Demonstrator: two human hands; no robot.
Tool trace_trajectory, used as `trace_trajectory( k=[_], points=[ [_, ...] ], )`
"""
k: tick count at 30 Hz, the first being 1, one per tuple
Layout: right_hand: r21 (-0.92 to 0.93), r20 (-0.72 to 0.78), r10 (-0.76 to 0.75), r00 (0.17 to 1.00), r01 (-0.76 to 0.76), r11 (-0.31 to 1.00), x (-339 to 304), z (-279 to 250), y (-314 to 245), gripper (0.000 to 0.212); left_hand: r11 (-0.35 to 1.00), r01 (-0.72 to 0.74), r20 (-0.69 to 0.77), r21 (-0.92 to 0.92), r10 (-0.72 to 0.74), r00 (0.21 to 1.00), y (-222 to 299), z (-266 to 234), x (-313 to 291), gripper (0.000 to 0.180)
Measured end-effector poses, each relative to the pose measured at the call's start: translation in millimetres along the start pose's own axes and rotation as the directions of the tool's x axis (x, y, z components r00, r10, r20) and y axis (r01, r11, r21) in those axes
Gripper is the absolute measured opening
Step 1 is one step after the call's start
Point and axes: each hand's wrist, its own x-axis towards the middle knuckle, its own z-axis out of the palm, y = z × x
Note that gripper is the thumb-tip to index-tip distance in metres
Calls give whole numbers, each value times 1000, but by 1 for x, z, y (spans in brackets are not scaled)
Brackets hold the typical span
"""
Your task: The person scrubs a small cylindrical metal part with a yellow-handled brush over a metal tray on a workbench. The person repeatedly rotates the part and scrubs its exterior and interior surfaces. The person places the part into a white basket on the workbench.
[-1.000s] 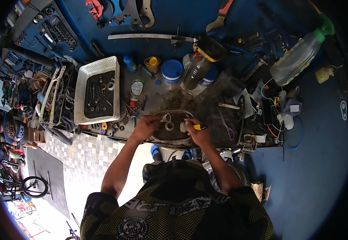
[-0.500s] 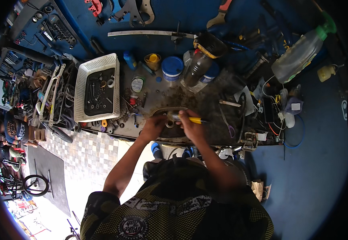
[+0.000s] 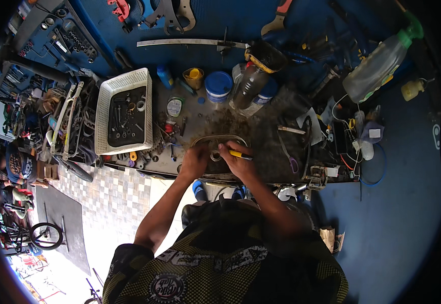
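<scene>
Over the front of the workbench, a shallow dark pan with a rounded rim (image 3: 225,137) lies under both hands. My left hand (image 3: 194,162) is closed at its left side, fingers pinching a small ring-shaped metal part (image 3: 215,156). My right hand (image 3: 238,163) grips a slim tool with a yellow and black handle (image 3: 241,155). Its handle points right, and its working end is hidden by the fingers beside the ring. What kind of tool it is cannot be made out.
A white plastic basket (image 3: 100,124) of small metal parts stands left. Behind the pan are a blue-lidded tub (image 3: 218,85), a dark bottle (image 3: 250,88) and a yellow cup (image 3: 194,77). Purple-handled scissors (image 3: 293,164) lie right. A spray bottle (image 3: 377,73) hangs at the upper right.
The yellow-handled tool has shifted left and tilted, its handle end now lower. My right hand has turned with it and come closer to the ring. My left hand stays nearly in place.
</scene>
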Motion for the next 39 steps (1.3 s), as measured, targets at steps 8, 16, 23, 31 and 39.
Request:
trace_trajectory(
  k=[8,16,23,31,39],
  points=[
    [-7,33,-94,995,94,996,2,-2,2,27,994,-68,-64,81,73,995,2,0,-3,27],
    [-30,50,-83,995,85,996,0,0,5,31,1000,-12,-21,18,13,1000,9,-5,-3,26],
    [-69,35,-194,980,196,978,0,0,1,32,999,-4,-61,52,7,998,7,-1,-6,27],
    [-1,72,31,997,-31,1000,3,1,7,35,997,-62,-77,49,66,995,10,1,-7,22],
    [44,-36,-27,999,29,999,2,2,6,30,997,-76,-19,10,76,997,-7,2,-2,22]
  ],
)
